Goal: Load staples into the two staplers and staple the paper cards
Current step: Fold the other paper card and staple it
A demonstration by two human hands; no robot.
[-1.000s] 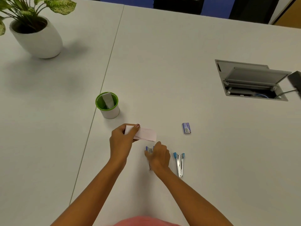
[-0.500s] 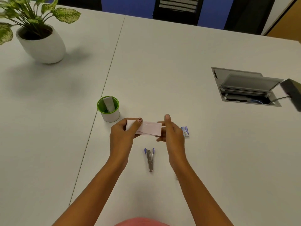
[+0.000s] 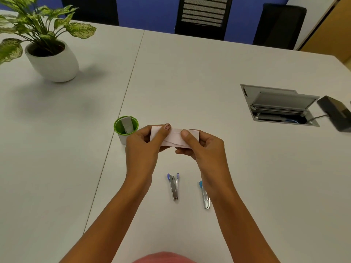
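Note:
Both my hands hold pale pink paper cards (image 3: 175, 138) above the white table. My left hand (image 3: 141, 147) pinches the left end and my right hand (image 3: 203, 147) pinches the right end, thumbs on top. Below them on the table lie two small metal staplers: one with dark blue ends (image 3: 173, 186) between my wrists, and one with a light blue end (image 3: 204, 196) partly hidden under my right wrist. The staple box is out of sight behind my right hand.
A green-rimmed white cup (image 3: 124, 130) with a grey piece in it stands just left of my left hand. A potted plant (image 3: 51, 59) sits far left. An open cable hatch (image 3: 279, 105) and a black box (image 3: 336, 112) lie at the right.
My right hand left the dark blue stapler on the table, rose and took the right end of the cards. The cards now sit between both hands.

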